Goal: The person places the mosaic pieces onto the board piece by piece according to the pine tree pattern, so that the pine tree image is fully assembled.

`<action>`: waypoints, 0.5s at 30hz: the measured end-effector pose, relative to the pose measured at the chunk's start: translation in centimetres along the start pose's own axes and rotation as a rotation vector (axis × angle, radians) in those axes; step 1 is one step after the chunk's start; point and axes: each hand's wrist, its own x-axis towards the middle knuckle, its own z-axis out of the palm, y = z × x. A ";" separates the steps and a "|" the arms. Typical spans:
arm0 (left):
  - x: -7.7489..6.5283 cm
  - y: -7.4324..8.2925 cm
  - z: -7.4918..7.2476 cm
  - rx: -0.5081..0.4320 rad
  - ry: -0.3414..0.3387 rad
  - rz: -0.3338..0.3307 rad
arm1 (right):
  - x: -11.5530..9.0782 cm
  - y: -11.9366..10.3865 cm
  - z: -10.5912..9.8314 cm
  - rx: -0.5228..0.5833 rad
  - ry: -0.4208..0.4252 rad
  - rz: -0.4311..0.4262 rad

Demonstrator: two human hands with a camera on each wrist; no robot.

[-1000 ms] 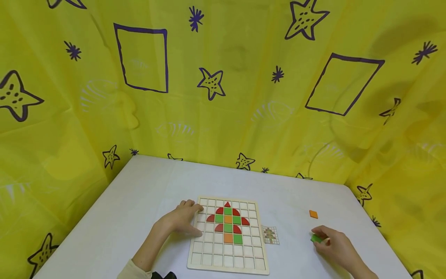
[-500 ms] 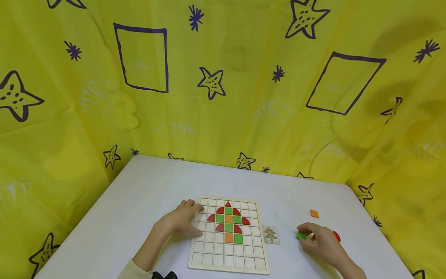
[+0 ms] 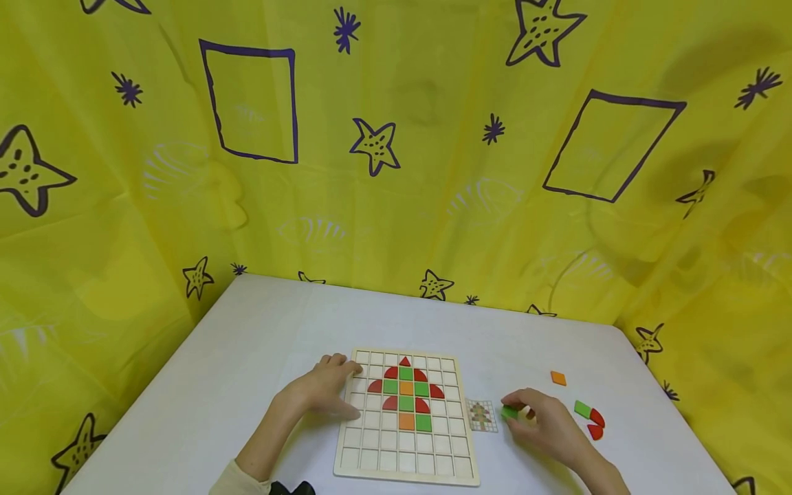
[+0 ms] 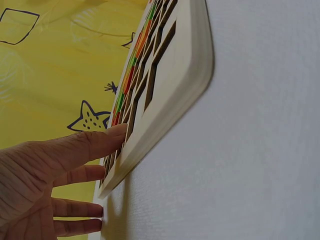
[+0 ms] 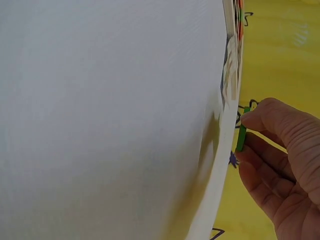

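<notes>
A wooden grid board (image 3: 371, 460) lies on the white table, with red, green and orange tiles set in a tree shape in its cells. My left hand (image 3: 322, 392) rests along the board's left edge, fingers spread; in the left wrist view its thumb (image 4: 95, 142) lies on the frame. Between thumb and fingers my right hand (image 3: 544, 423) pinches a green square tile (image 3: 509, 412), held above the table just right of a small pattern card (image 3: 481, 416). The right wrist view shows that green tile (image 5: 242, 135) edge-on at the fingertips.
Right of my right hand lie a green tile (image 3: 583, 409) and two red curved tiles (image 3: 597, 417), with an orange tile (image 3: 558, 378) farther back. A yellow curtain (image 3: 396, 206) with drawn stars stands around the table's back and sides.
My right hand has moved left with the green tile, from the loose tiles to beside the pattern card, uncovering the green and red tiles. The left hand stays at the board.
</notes>
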 end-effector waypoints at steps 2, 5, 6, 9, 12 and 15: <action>0.0 0.0 0.0 0.001 0.000 -0.002 | 0.2 -0.4 0.2 0.011 0.000 -0.021; 0.0 0.0 0.0 -0.001 0.001 -0.003 | 0.6 -1.0 0.6 0.026 -0.005 -0.036; 0.0 0.0 0.0 -0.001 0.001 -0.003 | 0.8 -1.2 0.8 0.032 -0.009 -0.039; 0.0 0.1 0.0 -0.001 0.000 -0.004 | 1.2 -1.8 1.2 0.043 -0.020 -0.044; 0.0 0.0 0.0 0.002 -0.002 -0.008 | 1.7 -2.4 1.6 0.051 -0.030 -0.060; 0.0 0.0 0.1 0.004 -0.004 -0.012 | 2.1 -3.0 2.0 0.063 -0.038 -0.067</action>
